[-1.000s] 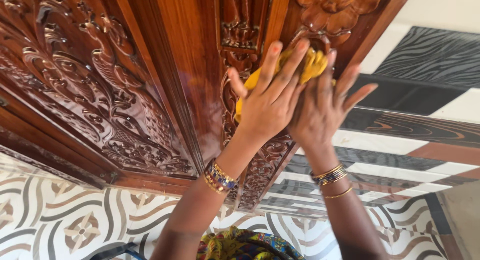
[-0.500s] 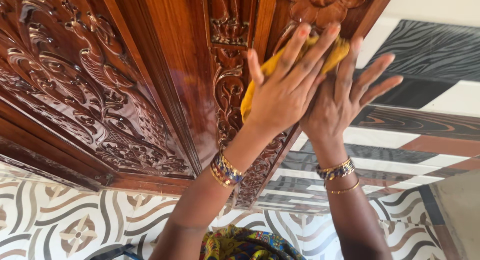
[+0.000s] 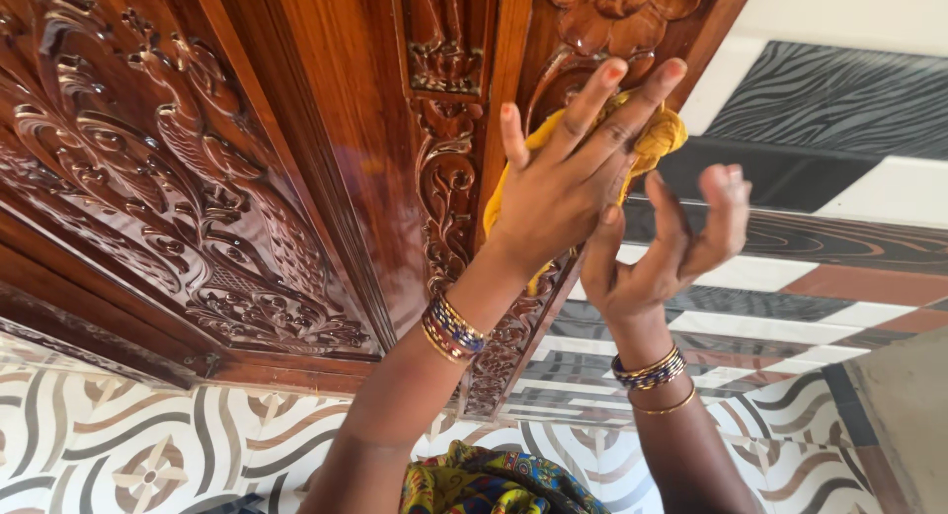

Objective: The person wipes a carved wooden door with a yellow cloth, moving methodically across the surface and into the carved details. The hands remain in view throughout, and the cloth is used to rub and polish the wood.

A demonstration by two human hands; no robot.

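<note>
Head view: patterned grey-and-white tiled floor (image 3: 148, 445) ran under a dark, glossy carved wooden door (image 3: 247, 158). Left hand (image 3: 563, 183) pressed a crumpled yellow cloth (image 3: 660, 139) flat-palmed against the carved edge panel (image 3: 449, 178), fingers spread, not clenched. Right hand (image 3: 662, 252) hung just beside it, curled loosely, off the door, holding nothing. Risks: with only palm pressure, the cloth could slip and drop; its folds could snag on the relief; bangles (image 3: 452, 328) could scratch the polish.

left hand (image 3: 558, 193) pressing yellow cloth (image 3: 660, 139), carved door (image 3: 326, 129)
</note>
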